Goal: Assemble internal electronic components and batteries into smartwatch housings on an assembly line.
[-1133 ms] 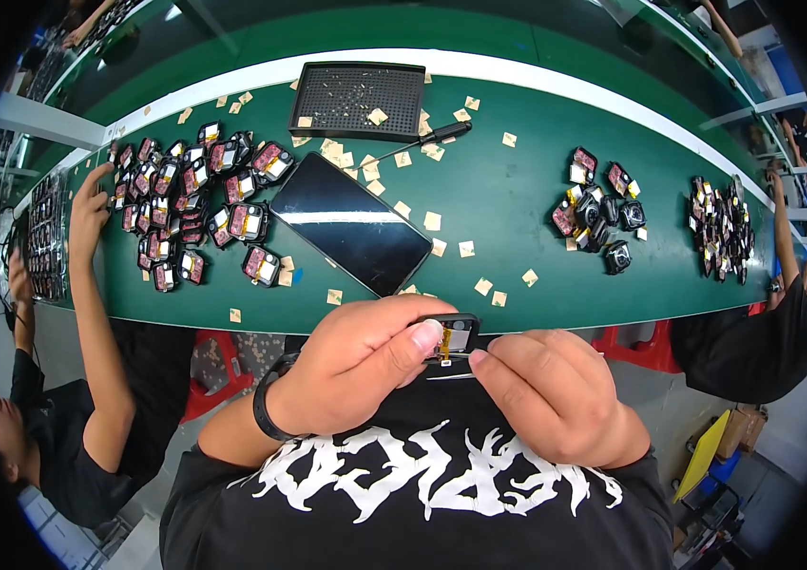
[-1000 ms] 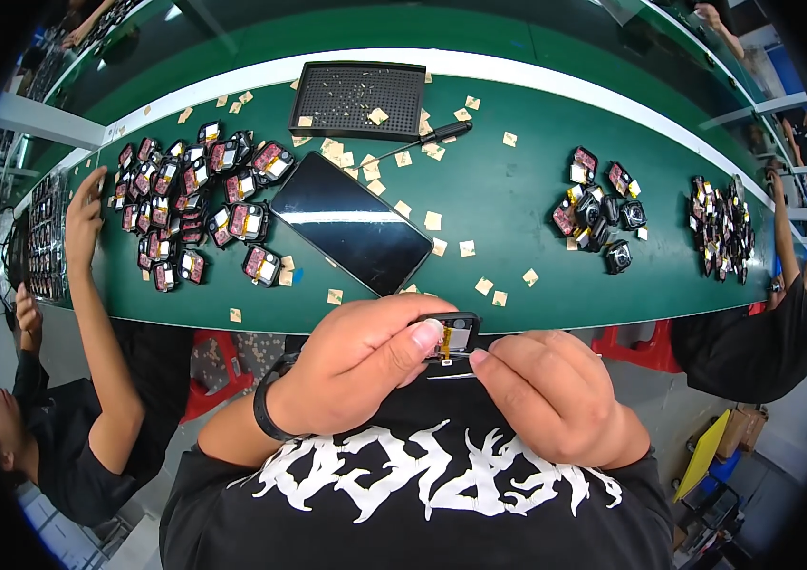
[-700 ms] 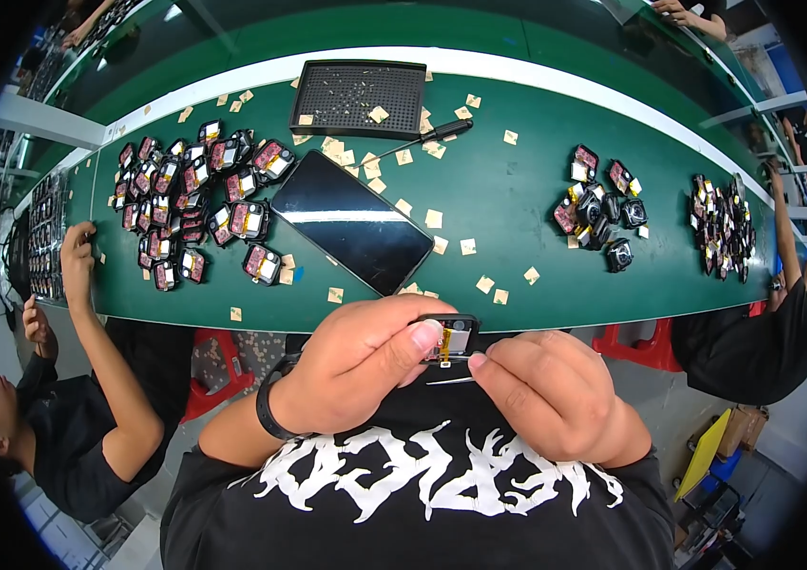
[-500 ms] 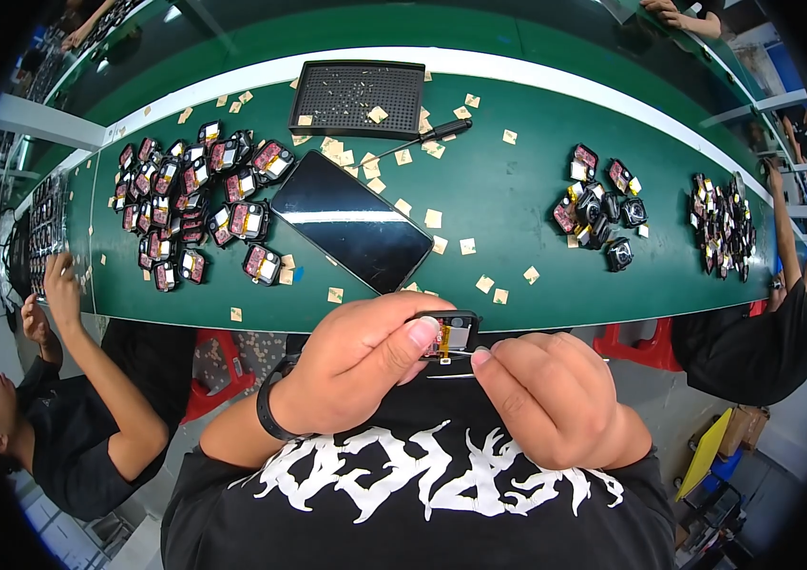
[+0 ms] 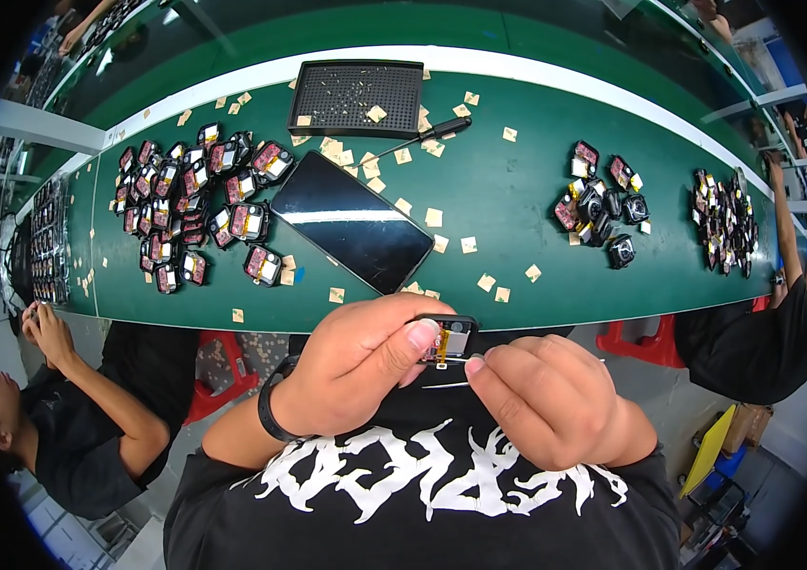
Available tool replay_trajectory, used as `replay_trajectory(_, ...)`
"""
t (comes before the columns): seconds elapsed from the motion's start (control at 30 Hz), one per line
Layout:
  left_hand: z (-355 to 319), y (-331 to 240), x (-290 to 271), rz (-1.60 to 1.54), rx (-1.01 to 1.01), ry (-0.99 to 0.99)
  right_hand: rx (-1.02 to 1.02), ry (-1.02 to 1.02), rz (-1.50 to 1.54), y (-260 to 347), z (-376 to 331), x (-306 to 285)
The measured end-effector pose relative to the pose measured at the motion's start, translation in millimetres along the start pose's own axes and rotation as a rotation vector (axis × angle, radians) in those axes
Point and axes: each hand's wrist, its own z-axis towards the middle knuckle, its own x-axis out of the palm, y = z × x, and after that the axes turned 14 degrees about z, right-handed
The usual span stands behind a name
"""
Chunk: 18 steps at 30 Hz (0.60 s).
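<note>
"What has the left hand (image 5: 356, 366) got?"

"It is closed around a small black-framed device (image 5: 461, 344), thumb pressed over the near-left part of its exposed inside; the device sits between the two hands, a yellow strip (image 5: 442, 348) showing just beside that thumb"

"And the right hand (image 5: 556, 399)?"

"Fingers curled, thumb and fingertips pinched on a thin metal tool (image 5: 443, 385); its slim silver end reaches toward the left hand, close to the device's lower edge; whether it touches I cannot tell"

"What lies about them?"

"Just beyond the left hand, a dark tablet (image 5: 356, 223); further off, a screwdriver (image 5: 449, 127) and a black tray (image 5: 356, 131); a large pile of similar devices (image 5: 166, 199) beyond and left of the left hand; a smaller cluster (image 5: 598, 204) beyond the right"
</note>
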Motion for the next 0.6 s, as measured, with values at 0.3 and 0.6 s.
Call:
replay_trajectory(0.3,1.6,0.3,0.7,0.025,-0.059,0.005,-0.048,0.082,-0.148,7.1,-2.6,1.7)
replay_trajectory(0.6,2.3,-5.0,-3.3,-0.018,-0.101,0.026,-0.060,0.006,-0.291,11.4,2.1,-11.0)
